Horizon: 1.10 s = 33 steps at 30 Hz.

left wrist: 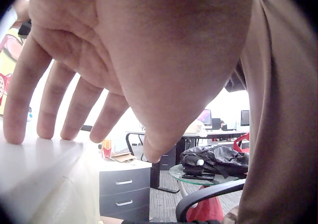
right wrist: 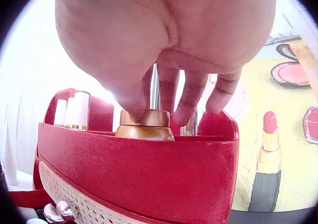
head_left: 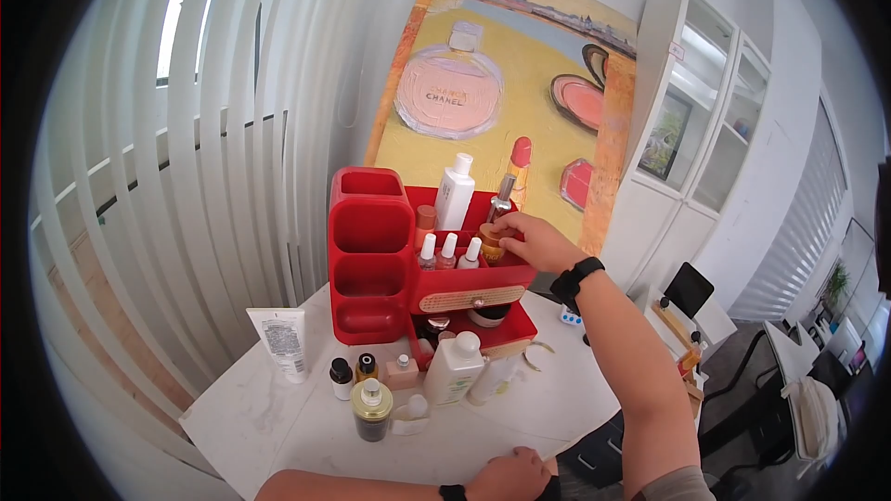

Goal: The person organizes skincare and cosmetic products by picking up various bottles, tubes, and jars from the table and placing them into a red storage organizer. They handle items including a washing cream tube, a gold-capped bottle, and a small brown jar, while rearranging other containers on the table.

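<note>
Red organizer (head_left: 371, 250) top tray, right hand (head_left: 538, 241) pinching gold bottle (head_left: 492, 243); left hand (left wrist: 74, 85) flat on table (left wrist: 35, 159), fingers spread; fingertips (right wrist: 181, 115) clamped round gold cap, likely seating it, then needing clean release.

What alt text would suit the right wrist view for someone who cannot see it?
A right hand pinches the top of a gold-capped bottle sitting inside a red organizer. White-capped bottles stand at left; a painted lipstick shows at right.
</note>
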Motion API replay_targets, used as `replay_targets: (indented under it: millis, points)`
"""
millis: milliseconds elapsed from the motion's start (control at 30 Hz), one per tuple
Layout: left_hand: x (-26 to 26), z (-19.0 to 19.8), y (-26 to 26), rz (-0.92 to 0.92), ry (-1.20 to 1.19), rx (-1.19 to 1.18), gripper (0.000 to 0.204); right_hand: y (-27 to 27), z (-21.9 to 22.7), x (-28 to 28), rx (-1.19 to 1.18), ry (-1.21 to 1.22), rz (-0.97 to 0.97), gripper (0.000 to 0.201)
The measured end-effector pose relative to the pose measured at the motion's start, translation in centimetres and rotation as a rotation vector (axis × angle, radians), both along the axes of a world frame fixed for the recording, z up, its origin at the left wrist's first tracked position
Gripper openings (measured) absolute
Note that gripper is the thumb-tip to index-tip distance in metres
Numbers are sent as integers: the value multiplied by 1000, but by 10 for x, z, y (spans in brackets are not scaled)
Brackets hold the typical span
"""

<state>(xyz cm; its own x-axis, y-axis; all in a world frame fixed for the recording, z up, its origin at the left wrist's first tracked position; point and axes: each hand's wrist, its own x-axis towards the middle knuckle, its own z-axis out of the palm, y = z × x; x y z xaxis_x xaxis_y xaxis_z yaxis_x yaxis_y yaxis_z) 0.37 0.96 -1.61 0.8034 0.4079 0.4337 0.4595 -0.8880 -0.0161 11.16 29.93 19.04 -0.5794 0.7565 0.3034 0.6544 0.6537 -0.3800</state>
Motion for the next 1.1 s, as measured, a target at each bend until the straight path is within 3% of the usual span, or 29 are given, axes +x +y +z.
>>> replay_targets:
  millis: [967, 1100]
  points:
    - [-5, 23, -3, 8, 82, -68, 28, 5, -12, -3, 155, -41, -28, 24]
    - [-8, 29, -3, -20, 77, -143, 29, 0, -9, -1, 178, -79, -36, 32]
